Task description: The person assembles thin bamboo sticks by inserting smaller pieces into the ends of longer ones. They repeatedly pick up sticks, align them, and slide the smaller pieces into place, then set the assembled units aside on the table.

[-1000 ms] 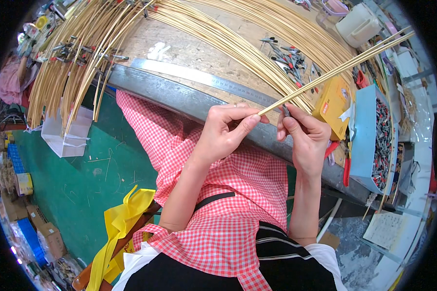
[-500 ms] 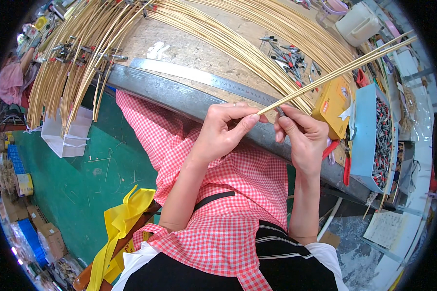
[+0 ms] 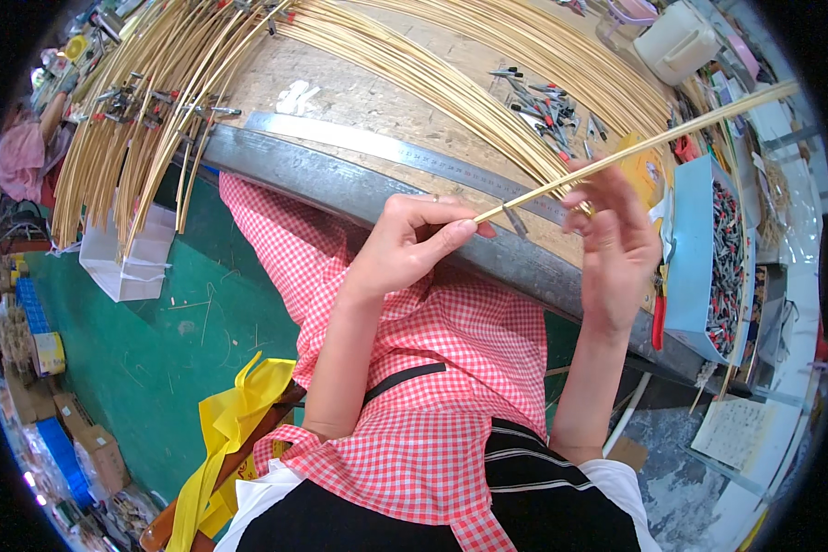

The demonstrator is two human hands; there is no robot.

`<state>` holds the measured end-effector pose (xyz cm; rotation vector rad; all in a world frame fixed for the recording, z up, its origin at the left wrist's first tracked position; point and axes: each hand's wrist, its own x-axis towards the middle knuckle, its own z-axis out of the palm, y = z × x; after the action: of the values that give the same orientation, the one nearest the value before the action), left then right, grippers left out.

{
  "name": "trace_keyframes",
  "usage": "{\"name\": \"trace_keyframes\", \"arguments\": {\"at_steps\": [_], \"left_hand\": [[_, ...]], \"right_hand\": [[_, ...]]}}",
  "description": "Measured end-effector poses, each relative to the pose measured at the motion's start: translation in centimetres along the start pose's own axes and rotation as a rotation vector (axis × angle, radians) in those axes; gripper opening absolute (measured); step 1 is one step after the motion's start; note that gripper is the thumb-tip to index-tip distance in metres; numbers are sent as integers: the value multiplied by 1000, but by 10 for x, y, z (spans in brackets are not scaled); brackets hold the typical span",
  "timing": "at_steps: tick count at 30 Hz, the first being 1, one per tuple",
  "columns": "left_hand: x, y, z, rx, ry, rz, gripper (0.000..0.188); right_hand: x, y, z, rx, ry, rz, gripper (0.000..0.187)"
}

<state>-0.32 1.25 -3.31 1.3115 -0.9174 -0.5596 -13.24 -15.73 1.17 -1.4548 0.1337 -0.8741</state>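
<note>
My left hand (image 3: pixel 419 241) pinches the near end of a few thin pale bamboo sticks (image 3: pixel 667 138) between thumb and index finger. The sticks slant up to the right past the table's far side. Just beyond my left fingertips, a small dark clip (image 3: pixel 516 221) sits on the sticks, its lower part hanging below them. My right hand (image 3: pixel 621 244) is beside the sticks, a little right of the clip, slightly blurred, with its fingers apart and nothing visible in them. A metal ruler (image 3: pixel 377 147) lies on the wooden tabletop (image 3: pixel 340 87) behind my hands.
Long bundles of bamboo sticks (image 3: pixel 432 78) lie across the table, and clamped bundles (image 3: pixel 147 129) overhang its left end. Loose clips (image 3: pixel 557 115) are scattered behind the sticks. At right stand a yellow box (image 3: pixel 649 175) and a blue box (image 3: pixel 690 258) full of clips. A steel bar (image 3: pixel 294 175) edges the table.
My right hand has let go of the dark clip and moved right, its fingers spreading. The clip stays on the sticks. The sticks' far end has dipped slightly; my left hand keeps its pinch.
</note>
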Motion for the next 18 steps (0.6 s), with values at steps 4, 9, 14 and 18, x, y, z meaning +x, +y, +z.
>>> {"name": "trace_keyframes", "arguments": {"at_steps": [4, 9, 14, 18], "left_hand": [[-2, 3, -15, 11, -137, -88, 20], [-3, 6, -26, 114, 48, -24, 22], [-7, 36, -24, 327, 269, 214, 22], [-17, 61, -1, 549, 260, 346, 24]], "right_hand": [[9, -9, -15, 293, 52, 51, 28], [-3, 3, -5, 275, 71, 68, 14], [-25, 10, 36, 146, -17, 211, 11], [-44, 12, 72, 190, -120, 411, 9]]}}
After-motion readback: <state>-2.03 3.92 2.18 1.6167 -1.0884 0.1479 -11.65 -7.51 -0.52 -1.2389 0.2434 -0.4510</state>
